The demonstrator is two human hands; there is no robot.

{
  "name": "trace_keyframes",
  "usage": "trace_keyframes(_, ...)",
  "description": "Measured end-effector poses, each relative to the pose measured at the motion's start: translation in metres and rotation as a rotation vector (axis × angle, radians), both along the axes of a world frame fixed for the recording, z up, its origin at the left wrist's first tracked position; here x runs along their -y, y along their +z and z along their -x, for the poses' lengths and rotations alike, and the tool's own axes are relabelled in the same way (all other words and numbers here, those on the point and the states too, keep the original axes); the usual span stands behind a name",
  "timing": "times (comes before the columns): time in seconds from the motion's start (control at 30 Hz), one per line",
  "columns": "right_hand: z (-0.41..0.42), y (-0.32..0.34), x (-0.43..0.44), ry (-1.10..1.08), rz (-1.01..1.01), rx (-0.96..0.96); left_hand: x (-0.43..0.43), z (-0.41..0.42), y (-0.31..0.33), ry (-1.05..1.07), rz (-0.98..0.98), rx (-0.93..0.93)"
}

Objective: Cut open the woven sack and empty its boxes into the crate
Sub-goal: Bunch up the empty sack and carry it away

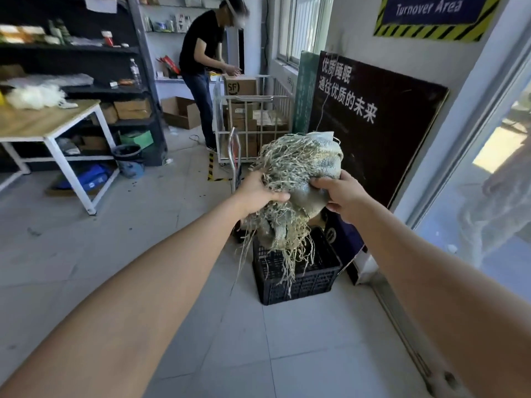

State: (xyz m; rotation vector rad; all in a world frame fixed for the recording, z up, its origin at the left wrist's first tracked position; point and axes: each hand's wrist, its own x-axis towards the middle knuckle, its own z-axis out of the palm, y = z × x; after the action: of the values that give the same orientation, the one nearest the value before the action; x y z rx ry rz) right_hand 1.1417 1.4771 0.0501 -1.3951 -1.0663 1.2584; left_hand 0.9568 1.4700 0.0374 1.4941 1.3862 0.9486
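- Left hand (258,193) and right hand (342,196) each grip the bunched woven sack (298,173) between them.
- Frayed threads hang over the black crate (304,280) below.

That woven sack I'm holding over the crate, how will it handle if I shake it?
Probably floppy: the sack bunches and folds in both hands. Its frayed strands dangle into the crate and may snag. It seems light, held aloft easily.

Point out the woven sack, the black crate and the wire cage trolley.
woven sack (313,165): head view, on the grey fabric between the two hands.
black crate (310,280): head view, on its lattice front wall.
wire cage trolley (244,100): head view, on its white top rail.
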Motion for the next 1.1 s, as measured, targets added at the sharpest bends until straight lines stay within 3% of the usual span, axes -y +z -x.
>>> trace_keyframes(0.33,0.009,-0.019,-0.236,0.024,-0.17,0.088,-0.224,-0.002,-0.025,0.054,0.073,-0.067)
trace_keyframes(0.53,-0.014,0.003,-0.358,0.018,-0.289,0.095,-0.344,-0.028,-0.006,0.074,0.117,0.083)
trace_keyframes(0.8,-0.052,0.013,-0.48,0.061,-0.425,0.178,-0.465,-0.083,-0.01,0.213,0.223,0.42)
trace_keyframes(0.93,-0.065,0.009,-0.53,0.16,-0.444,0.129,-0.504,-0.105,-0.023,0.229,0.249,0.67)
trace_keyframes(1.1,-0.074,-0.004,-0.576,0.277,-0.401,0.146,-0.529,-0.118,-0.047,0.297,0.254,0.686)
